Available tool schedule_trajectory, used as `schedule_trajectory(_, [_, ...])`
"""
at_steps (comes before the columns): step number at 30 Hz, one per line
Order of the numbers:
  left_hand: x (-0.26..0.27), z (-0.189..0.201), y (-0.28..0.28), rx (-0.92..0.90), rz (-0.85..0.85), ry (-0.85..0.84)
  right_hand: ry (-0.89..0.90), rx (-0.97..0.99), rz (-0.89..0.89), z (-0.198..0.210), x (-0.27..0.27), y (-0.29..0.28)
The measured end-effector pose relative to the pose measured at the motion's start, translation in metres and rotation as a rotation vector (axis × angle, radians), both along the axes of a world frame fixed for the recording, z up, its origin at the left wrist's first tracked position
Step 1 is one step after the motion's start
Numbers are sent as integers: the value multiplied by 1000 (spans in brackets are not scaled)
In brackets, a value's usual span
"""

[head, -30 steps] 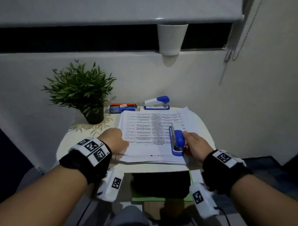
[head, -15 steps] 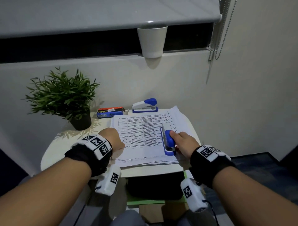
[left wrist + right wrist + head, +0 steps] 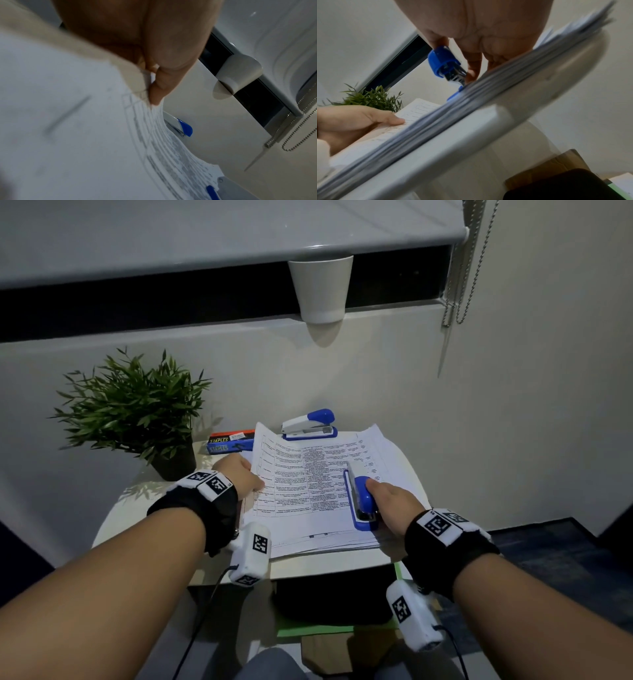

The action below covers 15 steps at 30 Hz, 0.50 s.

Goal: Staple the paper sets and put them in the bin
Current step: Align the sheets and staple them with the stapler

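We've got our right hand (image 3: 387,501) wrapped round the stapler (image 3: 360,498), long axis pointing away from us on the paper stack (image 3: 308,491), while our left hand (image 3: 236,477) pinches the stack's left edge.

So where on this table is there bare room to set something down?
Bare table shows left of the paper stack, in front of the plant. A thin strip runs along the near edge. The back is crowded: staple box and spare stapler.

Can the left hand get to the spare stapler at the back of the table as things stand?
Probably yes. The spare stapler sits unobstructed beyond the paper stack; the left hand would first have to release the sheets it pinches.
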<state>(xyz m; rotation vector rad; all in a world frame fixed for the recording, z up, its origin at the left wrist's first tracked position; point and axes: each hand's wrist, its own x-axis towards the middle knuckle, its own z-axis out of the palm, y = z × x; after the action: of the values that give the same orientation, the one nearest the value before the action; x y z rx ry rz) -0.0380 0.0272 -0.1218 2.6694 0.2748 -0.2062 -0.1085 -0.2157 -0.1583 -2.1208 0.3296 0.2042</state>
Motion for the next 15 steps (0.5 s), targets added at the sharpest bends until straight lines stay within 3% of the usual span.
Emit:
schedule_trajectory(4, [4,-17,0,-347,100,-122,81,22,29,12,5,5])
schedule_trajectory(7, [1,-18,-2,-282,4,-85,134,31,61,19,12,9])
schedule_trajectory(10, [0,-16,-3,-237,-36,-139,186,212,-16,21,19,11])
schedule_trajectory(15, [-23,-16,2,-460,-15,-281,160,550,-116,29,15,1])
